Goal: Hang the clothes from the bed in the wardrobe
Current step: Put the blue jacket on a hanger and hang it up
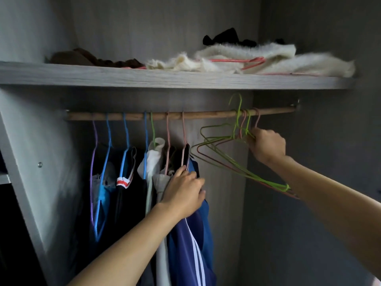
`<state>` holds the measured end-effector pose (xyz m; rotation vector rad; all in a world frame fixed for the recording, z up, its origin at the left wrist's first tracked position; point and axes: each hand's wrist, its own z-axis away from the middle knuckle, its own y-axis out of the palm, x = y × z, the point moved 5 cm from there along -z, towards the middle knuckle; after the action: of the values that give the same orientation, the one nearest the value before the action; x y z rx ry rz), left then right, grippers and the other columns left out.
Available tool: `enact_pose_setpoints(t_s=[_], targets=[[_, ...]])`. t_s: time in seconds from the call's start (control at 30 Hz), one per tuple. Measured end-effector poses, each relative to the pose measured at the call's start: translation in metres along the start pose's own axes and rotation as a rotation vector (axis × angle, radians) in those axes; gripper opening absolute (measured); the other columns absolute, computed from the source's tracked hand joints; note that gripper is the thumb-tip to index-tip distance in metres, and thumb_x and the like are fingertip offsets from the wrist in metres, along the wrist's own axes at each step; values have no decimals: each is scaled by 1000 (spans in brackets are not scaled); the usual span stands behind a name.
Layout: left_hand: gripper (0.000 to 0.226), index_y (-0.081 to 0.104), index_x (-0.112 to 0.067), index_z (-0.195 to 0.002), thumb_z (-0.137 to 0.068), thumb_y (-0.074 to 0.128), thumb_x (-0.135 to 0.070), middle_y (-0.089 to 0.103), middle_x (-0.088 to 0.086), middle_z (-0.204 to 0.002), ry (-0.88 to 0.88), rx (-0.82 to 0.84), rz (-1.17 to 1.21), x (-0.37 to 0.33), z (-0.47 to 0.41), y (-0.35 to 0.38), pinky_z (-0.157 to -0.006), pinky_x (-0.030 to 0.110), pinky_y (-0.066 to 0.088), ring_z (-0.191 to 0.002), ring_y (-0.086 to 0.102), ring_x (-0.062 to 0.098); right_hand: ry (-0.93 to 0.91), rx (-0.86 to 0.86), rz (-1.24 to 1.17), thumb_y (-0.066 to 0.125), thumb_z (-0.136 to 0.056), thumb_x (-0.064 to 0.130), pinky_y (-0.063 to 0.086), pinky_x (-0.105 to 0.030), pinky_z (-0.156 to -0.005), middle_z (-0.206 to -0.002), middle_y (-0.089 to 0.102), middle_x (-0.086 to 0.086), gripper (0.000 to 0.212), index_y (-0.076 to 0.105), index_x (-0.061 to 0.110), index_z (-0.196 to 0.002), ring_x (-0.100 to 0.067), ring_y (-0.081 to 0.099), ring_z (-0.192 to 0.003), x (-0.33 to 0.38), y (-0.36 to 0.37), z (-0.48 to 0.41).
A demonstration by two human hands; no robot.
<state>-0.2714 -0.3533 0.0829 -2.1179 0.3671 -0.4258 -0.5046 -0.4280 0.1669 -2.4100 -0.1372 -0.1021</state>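
A wooden rail (206,114) runs across the wardrobe under a grey shelf. Several garments hang on coloured wire hangers at its left half, the rightmost a blue jacket with white stripes (191,240). My left hand (183,193) grips the shoulder of that blue jacket. At the right end of the rail hang empty green and pink hangers (231,157), tilted out toward me. My right hand (266,145) is closed on the necks of these empty hangers just below the rail; one green hook (237,104) sticks up above the rail.
The grey shelf (123,77) above holds a brown garment (82,58), white fluffy fabric (268,58) with pink hangers tucked in it, and a black item (224,37). The wardrobe's grey walls close in left and right. A gap lies on the rail between jacket and empty hangers.
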Motion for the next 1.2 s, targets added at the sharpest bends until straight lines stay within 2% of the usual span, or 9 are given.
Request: enact_pose_setpoints(t_s=[0.17, 0.37, 0.43, 0.57, 0.73, 0.8, 0.9, 1.03, 1.2], targets=[[30, 61, -19, -113, -97, 42, -37, 61, 1, -112, -21, 19, 9, -11, 11, -2, -118, 34, 10, -112, 52, 19, -71, -20, -49, 47, -97, 44, 36, -35, -57, -84, 68, -12, 23, 60, 26, -100, -41, 62, -80, -9, -21, 34], [26, 65, -18, -104, -95, 47, -34, 65, 2, -103, -53, -45, 31, -53, 17, -12, -113, 40, 24, -104, 57, 22, -17, 26, -59, 45, -96, 48, 44, -36, -61, -80, 68, -9, 28, 60, 25, -100, -40, 62, -81, -62, -54, 89], [26, 64, -19, -106, -96, 46, -35, 64, 1, -104, -69, -20, 37, -73, 18, -11, -112, 39, 25, -104, 55, 22, -12, 26, -66, 44, -96, 50, 45, -36, -63, -80, 68, -9, 30, 61, 26, -102, -40, 62, -82, -82, -67, 108], [26, 62, -21, -108, -96, 44, -35, 63, -1, -106, -119, 37, 41, -116, 29, -10, -110, 38, 27, -104, 55, 22, -31, 32, -103, 44, -96, 51, 39, -34, -59, -76, 68, -7, 28, 60, 27, -99, -39, 61, -79, -111, -96, 137], [26, 59, -22, -108, -96, 42, -37, 63, -2, -107, -182, 129, -14, -145, 56, -7, -100, 35, 34, -103, 56, 20, -58, 46, -234, 46, -98, 43, 40, -34, -64, -93, 71, -3, 25, 63, 29, -109, -35, 61, -88, -122, -123, 155], [25, 59, -22, -108, -96, 43, -37, 62, -1, -109, -202, 163, -28, -146, 66, -7, -98, 34, 33, -104, 56, 20, -95, 71, -263, 46, -98, 37, 39, -33, -63, -98, 70, 3, 21, 63, 28, -107, -32, 61, -90, -116, -122, 160], [25, 59, -22, -108, -96, 43, -36, 62, -2, -109, -236, 188, -81, -136, 75, -14, -94, 32, 35, -102, 57, 20, -143, 101, -292, 44, -98, 34, 40, -32, -61, -92, 68, 7, 18, 61, 27, -96, -29, 58, -85, -104, -113, 161], [24, 62, -21, -106, -94, 45, -34, 61, 0, -109, -267, 169, -90, -111, 76, -27, -94, 34, 36, -105, 55, 22, -131, 152, -357, 44, -98, 31, 48, -35, -65, -85, 66, 2, 19, 62, 25, -94, -30, 57, -80, -85, -95, 149], [26, 62, -19, -109, -93, 50, -35, 56, 2, -115, -246, 96, -99, -71, 71, -37, -90, 34, 38, -114, 48, 24, -140, 196, -391, 49, -96, 22, 49, -36, -67, -82, 66, -4, 18, 67, 18, -94, -33, 60, -81, -49, -63, 130]])
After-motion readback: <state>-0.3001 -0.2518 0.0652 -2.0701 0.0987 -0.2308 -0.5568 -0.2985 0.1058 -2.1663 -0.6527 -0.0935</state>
